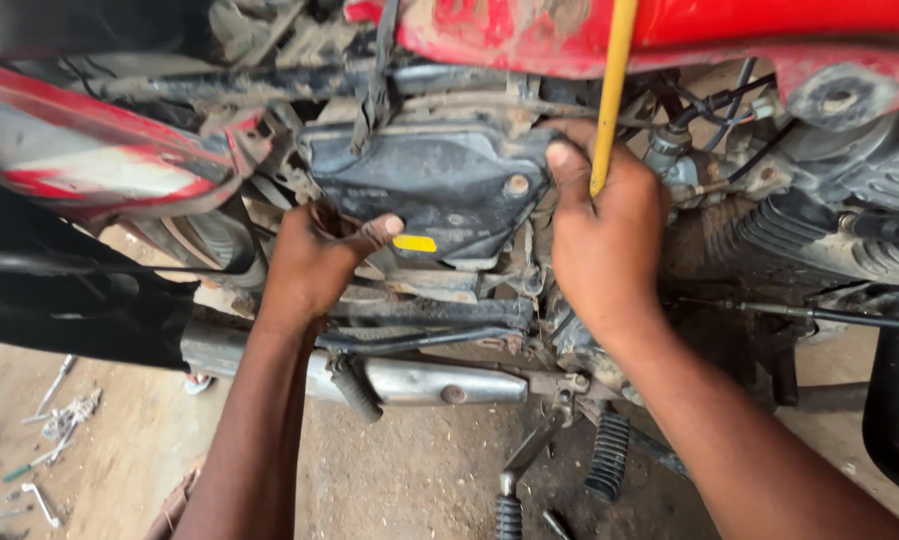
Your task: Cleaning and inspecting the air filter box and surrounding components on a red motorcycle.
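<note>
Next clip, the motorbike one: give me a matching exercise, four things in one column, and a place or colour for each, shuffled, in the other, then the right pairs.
Things:
1. left hand
2. right hand
3. exhaust pipe
4. loose tools

Places or colours:
A. silver, running below the black side cover
B. on the dirt floor at lower left
C. thumb beside the yellow sticker on the cover
D. at the cover's right edge, next to the yellow rod

Pairs: 1-C, 2-D, 3-A, 4-B
</note>
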